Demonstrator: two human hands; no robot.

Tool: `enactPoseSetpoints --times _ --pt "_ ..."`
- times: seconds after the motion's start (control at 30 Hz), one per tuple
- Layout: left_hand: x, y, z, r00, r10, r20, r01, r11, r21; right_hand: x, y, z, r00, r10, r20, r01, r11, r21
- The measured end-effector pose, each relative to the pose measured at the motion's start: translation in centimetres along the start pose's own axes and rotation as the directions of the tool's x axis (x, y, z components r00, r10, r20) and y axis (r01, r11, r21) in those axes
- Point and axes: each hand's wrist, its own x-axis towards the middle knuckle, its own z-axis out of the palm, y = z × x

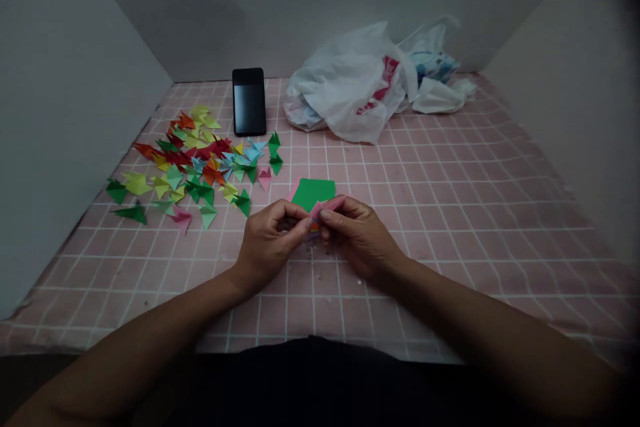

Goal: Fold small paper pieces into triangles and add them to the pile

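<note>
A small piece of folded pink paper (332,203) is held between my two hands, in front of me at the middle of the table. My left hand (273,230) pinches its left end between thumb and fingertips. On the other side, my right hand (361,230) grips it with the thumb pressed on top. Just beyond and partly under the hands lies a stack of coloured paper squares with a green sheet (314,192) uppermost; pink and orange edges peek out. The fingers hide part of the folded piece and the stack.
Many small folded paper figures (200,154) in several colours are spread at the left. A black phone (249,104) lies behind them. A white plastic bag (350,84) and crumpled white tissue (440,95) sit at the back. Walls enclose the pink checked tablecloth (475,214).
</note>
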Motion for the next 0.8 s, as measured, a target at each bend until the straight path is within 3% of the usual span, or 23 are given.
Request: enactPoseSetpoints --times 0.33,0.6,0.8 --pt "0.22 -0.22 0.24 0.989 -0.104 0.102 0.121 0.978 -0.173 -0.03 0.25 -0.14 0.998 -0.042 0.038 0.044 0.998 -0.050" --pt "0.18 -0.33 0.04 0.973 -0.097 0.209 0.118 0.989 -0.091 0.00 0.23 -0.38 0.997 -0.062 0.038 0.067 0.987 -0.144" --pt "0.13 -0.36 -0.15 0.973 -0.005 0.230 -0.016 0.996 0.088 -0.32 0.03 -0.38 0.991 -0.132 -0.035 0.124 0.978 -0.170"
